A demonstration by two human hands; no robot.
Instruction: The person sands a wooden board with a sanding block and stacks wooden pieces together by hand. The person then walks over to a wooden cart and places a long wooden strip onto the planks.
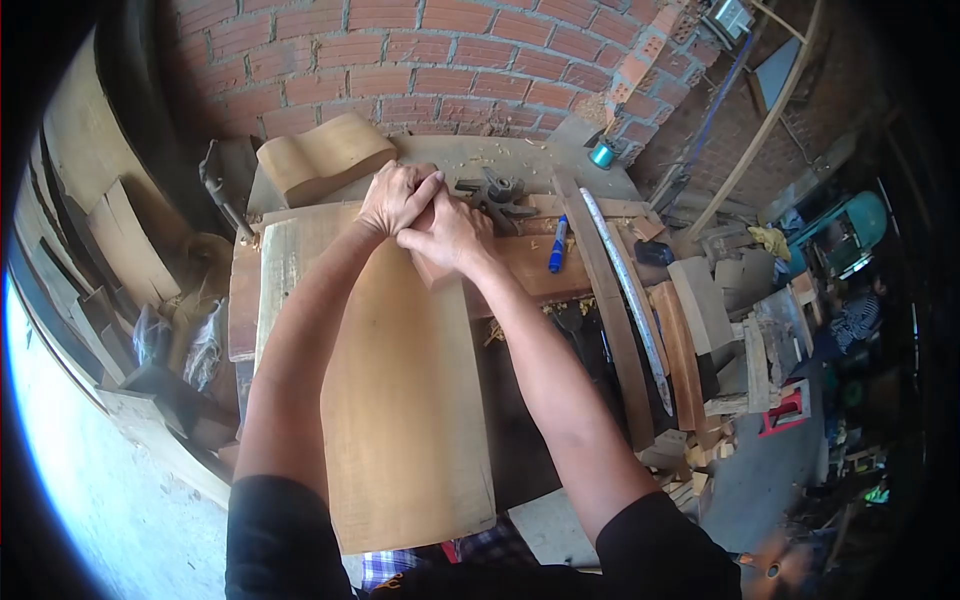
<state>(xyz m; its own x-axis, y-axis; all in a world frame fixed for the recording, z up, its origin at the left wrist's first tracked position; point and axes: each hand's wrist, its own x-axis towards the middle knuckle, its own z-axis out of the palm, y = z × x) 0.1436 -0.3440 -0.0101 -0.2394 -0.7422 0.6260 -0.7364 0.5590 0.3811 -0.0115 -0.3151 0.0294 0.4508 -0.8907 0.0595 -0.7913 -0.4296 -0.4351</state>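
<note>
One wooden block (432, 273) juts from beneath the two-handed grip (448, 230).

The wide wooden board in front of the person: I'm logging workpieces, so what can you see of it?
The wide wooden board is a long, pale tan panel, honey-coloured down the middle, with a whitish, rough-looking area toward its far left corner. It lies broad face up, running lengthwise toward the person; its near edge looks bowed, perhaps from the lens. The left forearm hides part of it. Over its far end, the left hand and right hand are together; their exact contact is unclear.
</note>
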